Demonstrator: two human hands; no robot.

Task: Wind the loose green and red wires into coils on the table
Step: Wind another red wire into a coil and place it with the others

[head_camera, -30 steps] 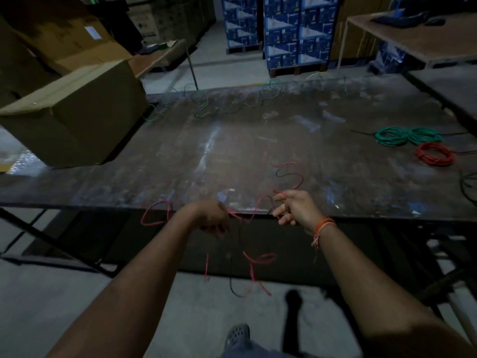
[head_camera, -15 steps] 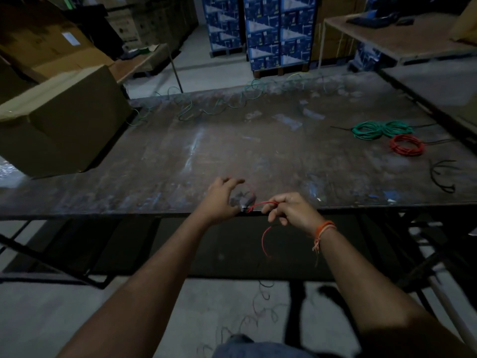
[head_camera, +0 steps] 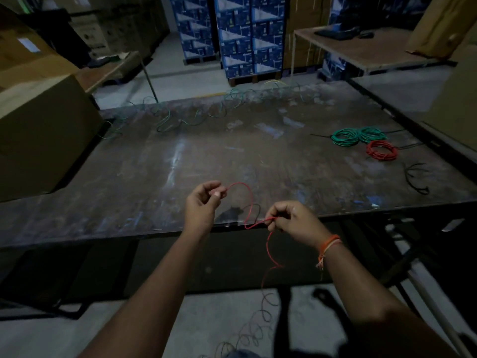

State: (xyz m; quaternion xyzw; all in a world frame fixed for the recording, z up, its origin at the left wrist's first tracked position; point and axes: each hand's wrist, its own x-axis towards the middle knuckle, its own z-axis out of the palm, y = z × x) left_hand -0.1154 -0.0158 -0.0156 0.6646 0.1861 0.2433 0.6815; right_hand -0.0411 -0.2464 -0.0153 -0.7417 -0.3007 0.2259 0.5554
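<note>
Head camera looks down on a person at the near edge of a dark, scuffed table [head_camera: 160, 161], both hands working one red wire [head_camera: 251, 202]. The left hand [head_camera: 204, 202] is pinched shut on the wire's end, raised a little over the tabletop; from there the wire arches up and over in a single open loop and comes down to the right hand [head_camera: 294, 220], which grips it between thumb and fingertips just at the table's edge. Below that hand the rest of the red wire hangs past the edge and trails in loose curls onto the floor. By my reading this is the very start of a coil: the first turn is formed and not yet closed. The next move would call for bringing the right hand's grip across to the left so the turn closes, then sliding down the hanging length to draw up more slack. Finished work lies at the far right: a green coil [head_camera: 357, 135] and just beside it a red coil [head_camera: 382, 150]. Along the far edge a loose green wire [head_camera: 180, 120] sprawls unwound, so much of the task remains
</note>
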